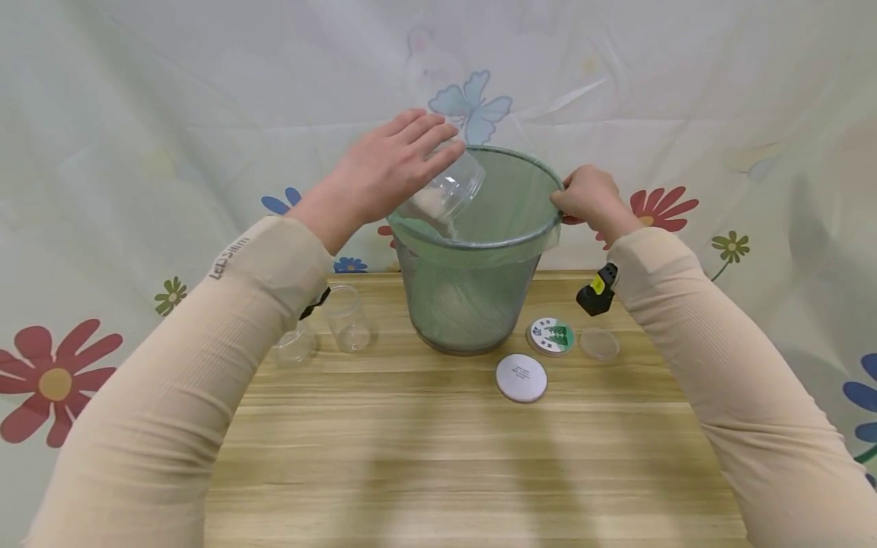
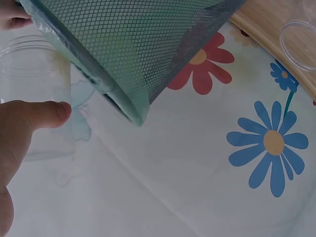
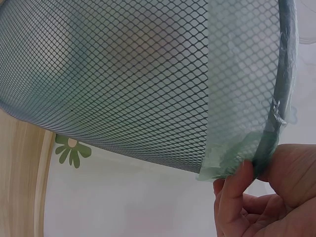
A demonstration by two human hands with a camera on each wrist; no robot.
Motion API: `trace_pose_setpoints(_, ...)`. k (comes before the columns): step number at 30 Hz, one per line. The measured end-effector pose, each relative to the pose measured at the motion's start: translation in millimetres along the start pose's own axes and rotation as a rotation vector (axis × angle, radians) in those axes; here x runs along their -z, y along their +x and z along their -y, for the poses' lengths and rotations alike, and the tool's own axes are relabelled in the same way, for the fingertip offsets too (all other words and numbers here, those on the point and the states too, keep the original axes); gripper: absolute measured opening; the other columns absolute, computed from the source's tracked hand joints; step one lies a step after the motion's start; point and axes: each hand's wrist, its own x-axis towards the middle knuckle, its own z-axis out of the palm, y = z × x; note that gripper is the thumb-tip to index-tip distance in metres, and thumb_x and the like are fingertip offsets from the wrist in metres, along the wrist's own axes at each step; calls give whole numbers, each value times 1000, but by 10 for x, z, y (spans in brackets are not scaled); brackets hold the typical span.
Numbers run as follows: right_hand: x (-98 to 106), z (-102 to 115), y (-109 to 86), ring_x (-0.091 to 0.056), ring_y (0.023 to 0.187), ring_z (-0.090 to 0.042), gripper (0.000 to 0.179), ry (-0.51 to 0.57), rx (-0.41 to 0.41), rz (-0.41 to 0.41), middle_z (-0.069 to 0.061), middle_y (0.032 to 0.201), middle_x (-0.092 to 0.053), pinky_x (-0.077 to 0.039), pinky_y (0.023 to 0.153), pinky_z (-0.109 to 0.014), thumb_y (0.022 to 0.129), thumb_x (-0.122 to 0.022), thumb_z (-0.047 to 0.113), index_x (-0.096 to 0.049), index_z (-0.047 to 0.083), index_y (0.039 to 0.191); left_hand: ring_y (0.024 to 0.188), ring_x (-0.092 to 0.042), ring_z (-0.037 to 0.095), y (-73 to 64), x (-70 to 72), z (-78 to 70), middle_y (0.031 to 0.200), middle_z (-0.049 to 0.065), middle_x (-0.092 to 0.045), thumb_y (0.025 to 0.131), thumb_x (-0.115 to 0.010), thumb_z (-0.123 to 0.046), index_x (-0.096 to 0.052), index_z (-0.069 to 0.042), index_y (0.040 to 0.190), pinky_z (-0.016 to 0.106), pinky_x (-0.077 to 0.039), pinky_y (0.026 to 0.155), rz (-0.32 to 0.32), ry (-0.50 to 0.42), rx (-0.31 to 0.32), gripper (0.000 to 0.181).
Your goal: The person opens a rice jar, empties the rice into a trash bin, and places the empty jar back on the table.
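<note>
My left hand (image 1: pixel 397 164) grips a clear plastic jar (image 1: pixel 464 183), tilted mouth-down over the trash can's opening. Something pale, its kind unclear, sits inside near the jar's lower side. In the left wrist view the thumb (image 2: pixel 47 114) lies along the jar's wall (image 2: pixel 34 138). The mesh trash can (image 1: pixel 473 297) stands upright on the table, lined with a thin green bag (image 1: pixel 510 190) folded over its rim. At the can's right side my right hand (image 1: pixel 591 199) pinches the rim and bag edge, thumb and fingers together in the right wrist view.
Two clear jars stand left on the wooden table (image 1: pixel 438 457): a taller jar (image 1: pixel 347 323) and a jar (image 1: pixel 294 344) partly behind the left sleeve. To the right lie a green-and-white printed disc (image 1: pixel 551 336), a clear lid (image 1: pixel 599 344) and a white disc (image 1: pixel 521 377). A flowered curtain hangs behind.
</note>
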Motion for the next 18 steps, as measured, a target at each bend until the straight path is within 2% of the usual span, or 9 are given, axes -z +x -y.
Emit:
trace_pose_setpoints(3, -5, 4, 3, -56, 49, -4, 24, -1, -1, -3, 1, 57, -57, -45, 49, -22, 86, -43, 13, -57, 0, 72, 136, -25, 31, 7, 4, -9, 147, 16, -30, 80, -63, 7, -27, -4, 142, 38, -11, 115, 39, 30, -2, 73)
trace_pose_setpoints(6, -10, 9, 4, -56, 48, -4, 25, -2, -2, -5, 1, 55, -56, -45, 48, -22, 86, -43, 13, -55, 2, 68, 137, -23, 31, 10, -2, -20, 147, 16, -28, 80, -62, 8, -26, -4, 143, 37, -10, 115, 53, 54, -9, 74)
trace_pose_setpoints(10, -11, 7, 9, -56, 48, -5, 26, -11, -1, -3, 2, 53, -56, -45, 48, -23, 86, -43, 13, -54, 4, 64, 136, -25, 30, 17, -30, -32, 146, 15, -31, 82, -58, 10, -29, -5, 142, 37, -12, 115, 16, 73, -23, 68)
trace_pose_setpoints(13, -12, 6, 11, -56, 48, -5, 26, -15, 0, -2, 2, 53, -56, -45, 48, -23, 86, -43, 13, -53, 5, 63, 136, -26, 30, 32, -38, -43, 146, 14, -31, 82, -59, 9, -29, -5, 141, 37, -14, 115, 21, 80, -30, 68)
trace_pose_setpoints(15, -13, 8, 10, -56, 48, -5, 26, -14, -2, -3, 1, 53, -56, -45, 48, -23, 86, -43, 14, -54, 4, 65, 136, -24, 31, 44, -30, -50, 147, 15, -29, 74, -74, -4, -26, -5, 143, 38, -13, 115, 56, 84, -41, 84)
trace_pose_setpoints(18, -13, 10, 11, -56, 49, -4, 25, -19, -3, -1, 1, 54, -57, -45, 48, -23, 87, -43, 14, -55, 3, 68, 137, -19, 32, 60, -12, -61, 149, 17, -23, 53, -89, -25, -19, -3, 144, 39, -10, 115, 131, 106, -64, 117)
